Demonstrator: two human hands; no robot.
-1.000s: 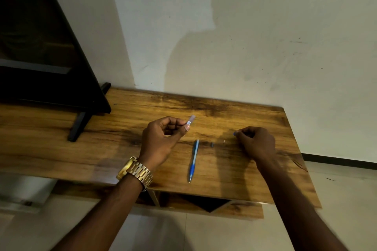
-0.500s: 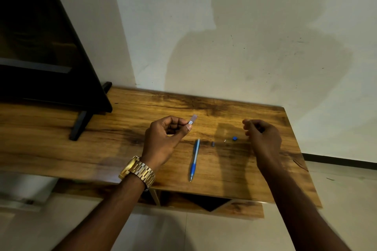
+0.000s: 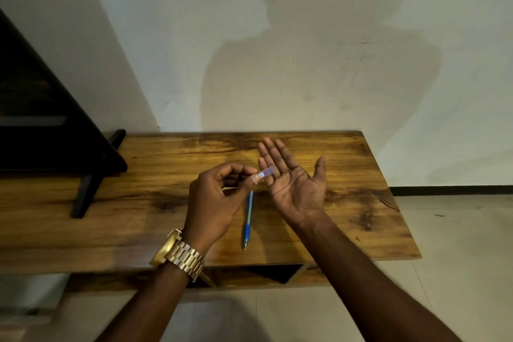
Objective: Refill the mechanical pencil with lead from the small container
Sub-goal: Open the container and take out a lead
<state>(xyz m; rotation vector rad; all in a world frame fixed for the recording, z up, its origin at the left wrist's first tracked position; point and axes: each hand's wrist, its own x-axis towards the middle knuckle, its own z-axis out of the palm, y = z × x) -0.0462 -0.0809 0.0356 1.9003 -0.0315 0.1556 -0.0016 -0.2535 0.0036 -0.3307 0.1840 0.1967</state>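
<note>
A blue mechanical pencil (image 3: 248, 221) lies on the wooden table (image 3: 361, 219), tip toward me, between my two hands. My left hand (image 3: 213, 203), with a gold watch on its wrist, pinches a small clear lead container (image 3: 265, 173) between thumb and fingers, its free end tilted over my right fingers. My right hand (image 3: 294, 183) is held palm up, fingers spread, just right of the container and above the table. The small blue cap and other bits seen before are hidden behind my right hand.
A black TV screen (image 3: 41, 119) on a black stand foot (image 3: 86, 191) stands at the table's left. A white wall (image 3: 277, 36) rises behind the table. The table's right edge drops to a pale tiled floor (image 3: 458, 258). An open compartment (image 3: 266, 272) shows below the front edge.
My right hand has left the small blue cap on the table, moved left and turned palm up beside the container. My left hand has kept hold of the container.
</note>
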